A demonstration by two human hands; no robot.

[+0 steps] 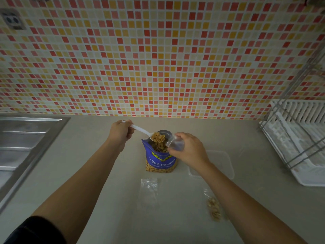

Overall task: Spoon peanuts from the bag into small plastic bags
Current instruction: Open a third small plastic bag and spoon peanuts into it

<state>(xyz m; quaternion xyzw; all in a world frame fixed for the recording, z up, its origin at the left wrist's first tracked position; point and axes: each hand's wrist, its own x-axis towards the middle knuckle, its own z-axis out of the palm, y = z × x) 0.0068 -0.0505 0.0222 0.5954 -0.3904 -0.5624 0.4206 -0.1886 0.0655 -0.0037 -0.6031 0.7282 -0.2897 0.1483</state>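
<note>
Just above the peanut bag (161, 162), the left grip (121, 132) held a loaded spoon (141, 129); the right grip (189, 149) pinched a small plastic bag (173, 143) alongside.

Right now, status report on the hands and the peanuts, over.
Left hand grips spoon, heaped with peanuts, above peanut bag. Right hand holds small clear bag beside spoon. Filled bag, empty bag lie on counter, clear of both hands.

Blue peanut bag (161, 161) stands open — heaped white spoon (142, 130) above it.
</note>
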